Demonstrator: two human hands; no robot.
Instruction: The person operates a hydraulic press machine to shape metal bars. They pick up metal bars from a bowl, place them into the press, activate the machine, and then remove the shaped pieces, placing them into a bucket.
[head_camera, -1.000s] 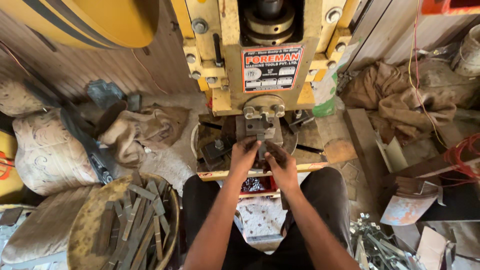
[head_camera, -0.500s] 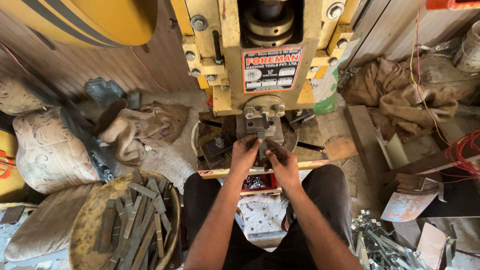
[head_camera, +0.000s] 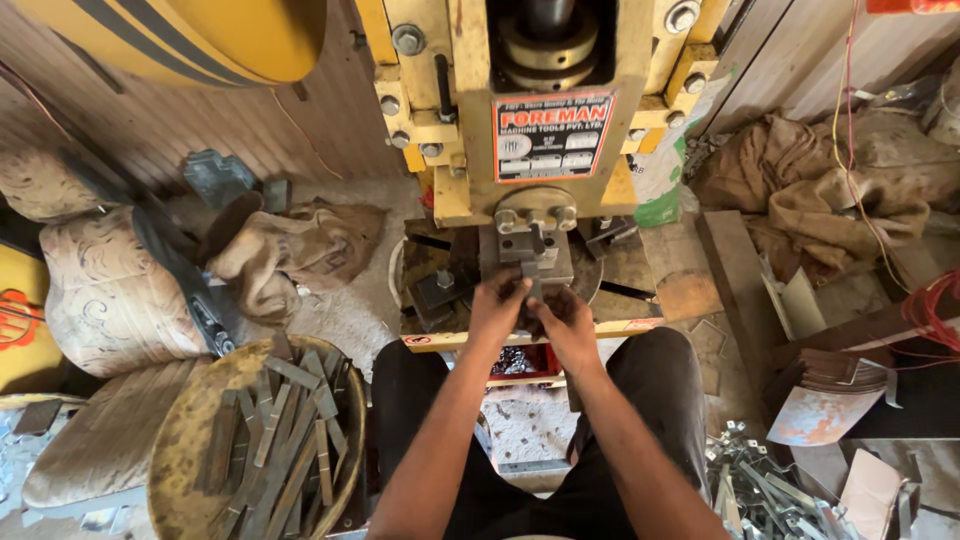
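I sit in front of a yellow press machine (head_camera: 520, 110). My left hand (head_camera: 497, 308) and my right hand (head_camera: 566, 322) meet at the grey die block (head_camera: 530, 252) under the ram. Both pinch a small metal piece (head_camera: 531, 290) at the die; it is mostly hidden by the fingers. A red tray (head_camera: 520, 362) sits just below the press table's edge, between my knees.
A round rusty pan (head_camera: 190, 450) with several flat metal strips stands at my left knee. Bent metal parts (head_camera: 760, 485) lie heaped at the lower right. Sacks (head_camera: 110, 300) and cloth crowd the left, brown cloth (head_camera: 830, 190) the right.
Both hands stay at the die, shifting only slightly. The view has tilted a little.
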